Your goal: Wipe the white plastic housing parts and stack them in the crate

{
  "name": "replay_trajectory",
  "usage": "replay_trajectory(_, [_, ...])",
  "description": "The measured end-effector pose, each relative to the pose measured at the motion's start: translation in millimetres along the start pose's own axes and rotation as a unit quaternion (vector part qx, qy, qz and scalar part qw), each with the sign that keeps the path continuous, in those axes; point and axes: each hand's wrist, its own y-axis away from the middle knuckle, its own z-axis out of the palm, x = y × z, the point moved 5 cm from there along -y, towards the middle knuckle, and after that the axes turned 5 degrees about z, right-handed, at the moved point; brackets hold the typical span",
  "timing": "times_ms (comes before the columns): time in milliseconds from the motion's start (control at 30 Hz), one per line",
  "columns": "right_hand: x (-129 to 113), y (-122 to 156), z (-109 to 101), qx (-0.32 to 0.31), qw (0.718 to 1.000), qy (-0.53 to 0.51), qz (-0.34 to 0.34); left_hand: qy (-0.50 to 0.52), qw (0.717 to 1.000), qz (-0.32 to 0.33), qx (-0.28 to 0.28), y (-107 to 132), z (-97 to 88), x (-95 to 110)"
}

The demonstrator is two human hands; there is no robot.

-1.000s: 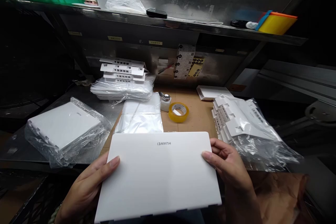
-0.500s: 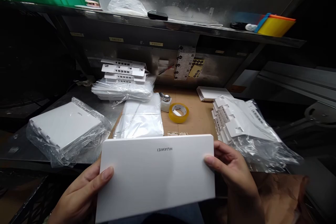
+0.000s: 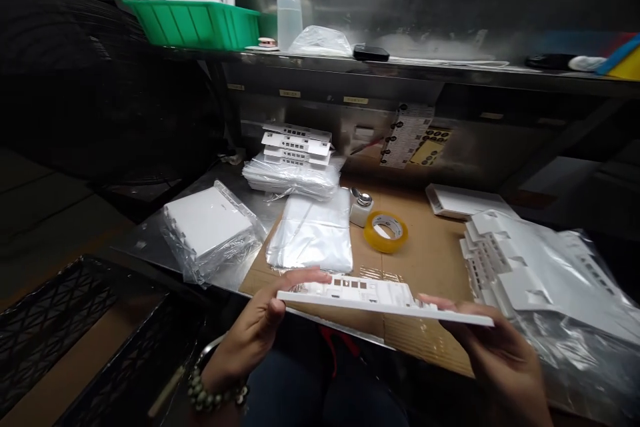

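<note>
A flat white plastic cover (image 3: 385, 300) is held between both hands, tipped nearly edge-on so its rear edge with port cut-outs shows. My left hand (image 3: 257, 327) grips its left end, thumb on top. My right hand (image 3: 493, 353) supports the right end from below, fingers curled under it. The cover hovers over the near edge of the cardboard-covered bench (image 3: 430, 260). Just beyond it lies a stack of clear plastic bags (image 3: 313, 237).
A yellow tape roll (image 3: 385, 231) and a small white dispenser bottle (image 3: 361, 207) stand mid-bench. Bagged white covers lie left (image 3: 207, 227), right (image 3: 545, 273) and at the back (image 3: 295, 160). A black crate (image 3: 75, 333) sits low left. The shelf carries a green bin (image 3: 197, 23) and a squeeze bottle (image 3: 289, 10).
The cover has been tipped from face-up to nearly edge-on and lifted away from me. The view has swung left and down, bringing the black crate and green bin into sight.
</note>
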Motion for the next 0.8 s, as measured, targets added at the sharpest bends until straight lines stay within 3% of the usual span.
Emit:
replay_trajectory(67, [-4.7,1.3,1.9,-0.006,0.998,0.009,-0.054,0.088,0.992,-0.027,0.083,-0.9,-2.7,-8.3])
replay_trajectory(133, [-13.6,1.2,7.7,-0.042,0.989,0.035,-0.139,0.189,0.963,-0.08,0.172,-0.8,-6.8,-21.8])
replay_trajectory(233, [-24.5,-4.7,22.9,-0.136,0.954,0.093,-0.25,0.359,0.876,-0.243,0.212,1.7,-6.9,-46.5])
replay_trajectory(300, [-23.9,-18.8,33.8,-0.192,0.932,0.148,-0.269,0.417,0.828,-0.307,0.217,3.2,-12.6,-55.7])
replay_trajectory(400, [-7.3,-63.0,46.2,-0.227,0.91,0.282,-0.202,0.424,0.817,-0.257,0.294,1.3,-37.6,-56.7])
replay_trajectory(500, [24.1,-128.6,45.7,-0.152,0.869,0.47,-0.033,0.411,0.82,-0.159,0.365,-0.2,-58.3,-45.2])
replay_trajectory(600, [54.8,-183.4,50.5,-0.114,0.81,0.568,0.092,0.4,0.826,-0.092,0.386,-1.0,-66.4,-28.7])
replay_trajectory(733, [87.5,-214.4,66.4,-0.14,0.753,0.619,0.172,0.424,0.814,-0.064,0.392,0.3,-68.9,-16.4])
replay_trajectory(800, [92.2,-215.6,69.0,-0.142,0.743,0.63,0.175,0.439,0.807,-0.063,0.39,1.3,-71.2,-16.1])
